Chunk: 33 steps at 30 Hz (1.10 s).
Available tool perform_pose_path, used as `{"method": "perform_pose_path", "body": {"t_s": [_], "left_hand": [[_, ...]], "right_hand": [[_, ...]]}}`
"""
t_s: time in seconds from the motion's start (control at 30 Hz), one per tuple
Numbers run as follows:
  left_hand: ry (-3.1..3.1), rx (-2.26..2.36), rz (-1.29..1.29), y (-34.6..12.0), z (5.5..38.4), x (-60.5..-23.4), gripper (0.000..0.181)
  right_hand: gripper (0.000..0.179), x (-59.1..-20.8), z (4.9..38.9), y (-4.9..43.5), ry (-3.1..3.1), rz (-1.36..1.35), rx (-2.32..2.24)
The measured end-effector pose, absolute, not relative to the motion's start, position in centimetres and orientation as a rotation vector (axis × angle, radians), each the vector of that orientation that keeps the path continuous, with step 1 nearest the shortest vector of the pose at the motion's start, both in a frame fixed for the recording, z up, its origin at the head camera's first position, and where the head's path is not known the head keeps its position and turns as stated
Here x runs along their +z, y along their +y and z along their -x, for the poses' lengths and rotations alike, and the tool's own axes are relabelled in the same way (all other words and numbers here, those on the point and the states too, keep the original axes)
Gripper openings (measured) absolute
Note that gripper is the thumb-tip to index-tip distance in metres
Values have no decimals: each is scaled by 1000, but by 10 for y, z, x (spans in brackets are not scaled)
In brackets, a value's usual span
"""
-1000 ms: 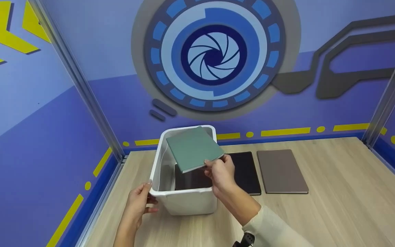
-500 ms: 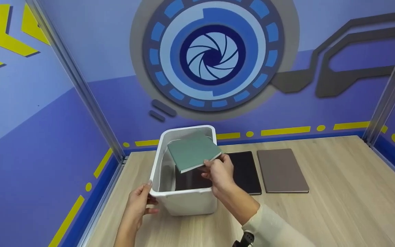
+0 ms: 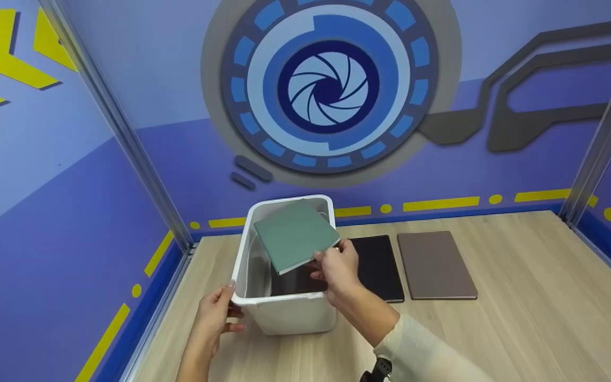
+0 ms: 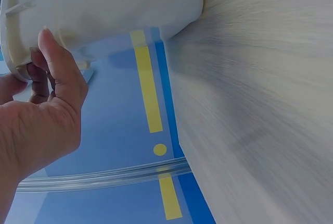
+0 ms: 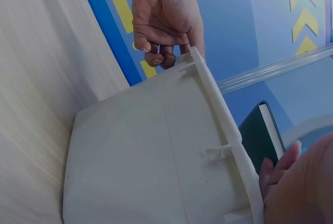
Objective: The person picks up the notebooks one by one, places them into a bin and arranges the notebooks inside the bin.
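Note:
A white plastic bin [image 3: 297, 317] stands on the table, a dark brown flat item [image 3: 292, 282] inside it. My left hand [image 3: 211, 313] grips the rim at its near left corner, thumb on top and fingers underneath; the left wrist view shows this hand [image 4: 52, 99] from below. Over the bin's opening, my right hand [image 3: 341, 268] pinches a green hardcover notebook [image 3: 295, 236] by its near right edge. The notebook is tilted, its cover facing up. In the right wrist view, the green notebook [image 5: 258, 136] shows past the rim, partly hidden by the bin.
Right of the bin lie a black notebook [image 3: 382, 270], partly covered by my right hand and the bin, and a taupe notebook [image 3: 435, 265]. A blue patterned wall [image 3: 390, 185] rises behind the table, with a metal post [image 3: 125, 127] in the left corner.
The green notebook has shifted slightly left and nearer along with my right hand, and its tilt has changed a little. My left hand and the bin stay put.

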<state>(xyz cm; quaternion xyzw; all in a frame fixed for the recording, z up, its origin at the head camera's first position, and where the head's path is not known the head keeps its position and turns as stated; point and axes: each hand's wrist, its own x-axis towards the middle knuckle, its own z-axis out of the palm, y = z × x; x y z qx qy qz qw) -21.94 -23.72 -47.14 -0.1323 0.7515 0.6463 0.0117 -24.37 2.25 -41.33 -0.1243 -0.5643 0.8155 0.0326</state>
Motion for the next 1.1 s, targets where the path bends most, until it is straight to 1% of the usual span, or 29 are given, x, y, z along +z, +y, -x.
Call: {"method": "perform_pose_path", "body": {"t_s": [0.8,1.1], "left_hand": [[2342,2020,389,-238,220,-474,38],[2330,2039,405,-237,220,-473,39]], "right_hand": [[27,-411,247,18,-1756,443,2504],[28,-411,249,17,-1756,426,2510]]}}
